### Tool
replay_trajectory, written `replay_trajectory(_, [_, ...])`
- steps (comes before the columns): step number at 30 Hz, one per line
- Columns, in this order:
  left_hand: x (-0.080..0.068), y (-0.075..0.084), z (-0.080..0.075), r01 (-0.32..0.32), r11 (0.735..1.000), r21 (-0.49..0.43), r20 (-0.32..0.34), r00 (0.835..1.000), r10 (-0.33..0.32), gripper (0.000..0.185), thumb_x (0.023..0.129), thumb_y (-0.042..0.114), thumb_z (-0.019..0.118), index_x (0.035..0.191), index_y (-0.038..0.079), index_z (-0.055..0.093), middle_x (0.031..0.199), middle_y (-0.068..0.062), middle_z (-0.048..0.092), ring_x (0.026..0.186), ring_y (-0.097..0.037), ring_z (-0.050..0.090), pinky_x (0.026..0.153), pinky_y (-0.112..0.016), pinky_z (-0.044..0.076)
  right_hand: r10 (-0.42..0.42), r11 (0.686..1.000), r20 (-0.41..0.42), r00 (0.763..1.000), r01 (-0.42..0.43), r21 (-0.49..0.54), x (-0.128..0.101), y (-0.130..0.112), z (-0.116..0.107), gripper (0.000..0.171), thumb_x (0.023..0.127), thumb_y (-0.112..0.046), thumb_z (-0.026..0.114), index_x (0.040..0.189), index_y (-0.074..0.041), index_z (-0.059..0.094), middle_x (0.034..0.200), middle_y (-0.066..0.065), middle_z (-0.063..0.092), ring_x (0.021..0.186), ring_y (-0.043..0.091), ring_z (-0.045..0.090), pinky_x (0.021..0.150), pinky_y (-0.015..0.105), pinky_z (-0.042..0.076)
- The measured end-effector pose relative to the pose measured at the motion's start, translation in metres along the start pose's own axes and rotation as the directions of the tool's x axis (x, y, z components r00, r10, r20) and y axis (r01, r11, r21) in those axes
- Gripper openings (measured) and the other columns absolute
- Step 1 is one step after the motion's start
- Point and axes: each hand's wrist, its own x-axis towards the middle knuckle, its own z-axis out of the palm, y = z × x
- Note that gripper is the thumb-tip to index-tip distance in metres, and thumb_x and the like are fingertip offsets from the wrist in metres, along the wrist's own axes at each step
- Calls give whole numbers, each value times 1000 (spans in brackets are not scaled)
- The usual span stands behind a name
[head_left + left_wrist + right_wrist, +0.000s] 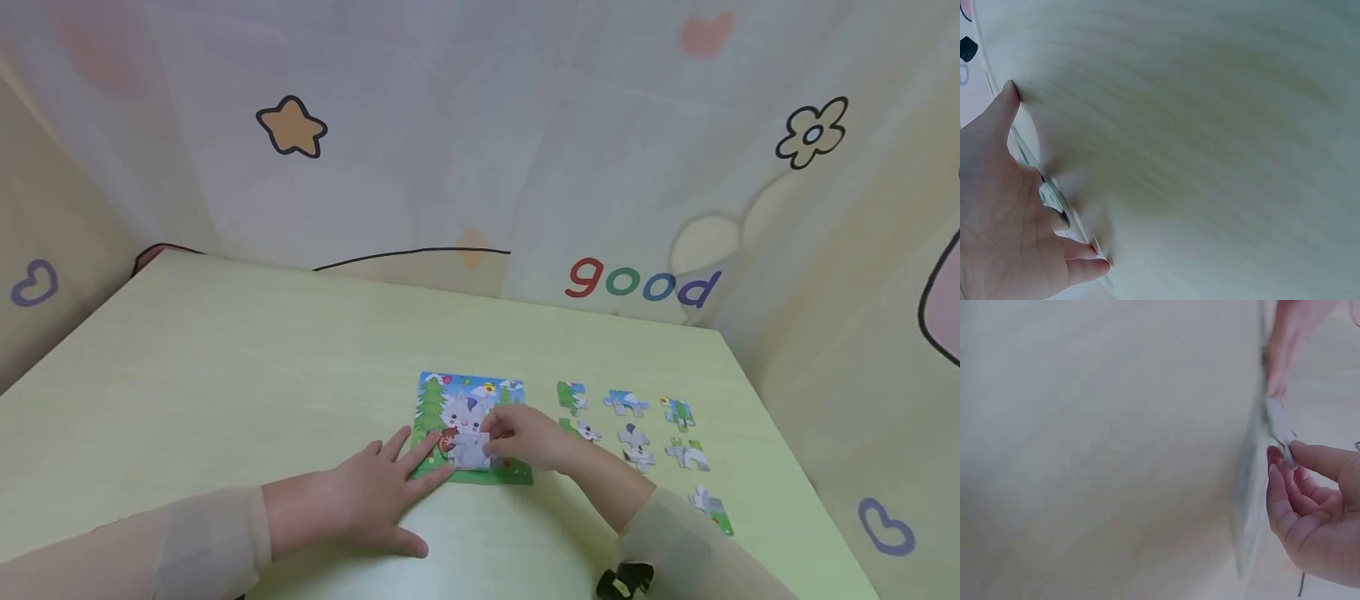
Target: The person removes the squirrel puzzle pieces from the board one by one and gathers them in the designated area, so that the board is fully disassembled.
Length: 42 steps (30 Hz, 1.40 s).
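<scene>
A picture board [430,402] showing a grey squirrel with an acorn among green trees lies on the table. My left hand [375,492] has its fingers spread, the fingertips on the board's lower left part; in the left wrist view the left hand [1016,219] reaches the board's edge. Between thumb and fingers, my right hand [528,435] pinches a grey puzzle piece [470,452] over the middle of the board. The right wrist view shows this puzzle piece [1280,428] tilted, one end at the right hand's [1316,512] fingertips and the other near the left hand's fingers.
To the right of the board lie several loose puzzle pieces, among them a tree piece [572,397], a cloud piece [626,402] and a green-edged piece [712,508]. The pale yellow table [300,350] ends at a printed cloth backdrop [450,125] behind and at the sides.
</scene>
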Motion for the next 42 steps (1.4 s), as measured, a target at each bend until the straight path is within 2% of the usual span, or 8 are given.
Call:
replay_trajectory(4, [-1, 1, -1, 6, 1000, -1, 4, 1000, -6, 87, 79, 77, 41, 149, 28, 23, 155, -10, 11, 136, -43, 16, 99, -52, 33, -38, 998, -26, 999, 39, 48, -2, -7, -4, 7, 86, -8, 65, 90, -6, 60, 78, -1, 59, 73, 14, 52, 64, 26, 45])
replay_trajectory(8, [-2, 1, 0, 4, 1000, -30, 5, 1000, -3, 87, 79, 76, 41, 149, 28, 23, 155, -10, 11, 136, -43, 16, 99, -53, 32, -36, 997, -13, 999, 36, 64, -3, -6, -1, 7, 87, -8, 65, 93, -5, 60, 79, -1, 60, 73, 13, 52, 63, 25, 45])
replay_trajectory(16, [0, 1, 2, 0, 999, -34, -12, 1000, -1, 87, 79, 76, 41, 149, 29, 22, 155, -9, 10, 137, -42, 15, 100, -53, 31, -19, 993, -26, 999, 22, 116, -9, 14, -4, 12, 87, -10, 65, 99, -6, 62, 84, 1, 64, 76, 12, 57, 67, 28, 46])
replay_trajectory(21, [2, 1, 0, 6, 1000, -2, -17, 1000, -6, 86, 80, 76, 39, 149, 29, 22, 156, -9, 10, 137, -42, 14, 100, -53, 31, 66, 977, -34, 997, -57, 204, -19, 24, -17, 16, 89, -12, 63, 103, -5, 61, 90, 3, 65, 80, 16, 60, 73, 32, 50])
replay_trajectory(25, [2, 1, -1, 14, 1000, -18, -3, 1000, -14, 87, 79, 76, 41, 149, 29, 21, 156, -8, 9, 137, -42, 13, 101, -53, 30, 97, 966, -39, 995, -85, 245, -31, 32, -25, 18, 90, -13, 61, 104, -2, 59, 92, 5, 65, 82, 18, 60, 76, 35, 51])
replay_trajectory(35, [0, 1, -1, 17, 999, -36, 4, 1000, -17, 87, 79, 75, 42, 149, 29, 22, 156, -8, 9, 137, -42, 12, 101, -54, 29, 90, 947, -57, 994, -67, 314, -55, 59, -37, 23, 91, -11, 59, 109, 3, 56, 90, 6, 64, 82, 19, 59, 76, 37, 51])
replay_trajectory(42, [-1, 2, 0, 18, 1000, -24, -6, 1000, -18, 87, 78, 76, 43, 149, 29, 23, 155, -8, 10, 137, -41, 15, 100, -53, 31, 105, 942, -57, 993, -81, 326, -65, 70, -42, 27, 91, -12, 59, 111, 6, 55, 87, 5, 60, 80, 19, 58, 76, 35, 51])
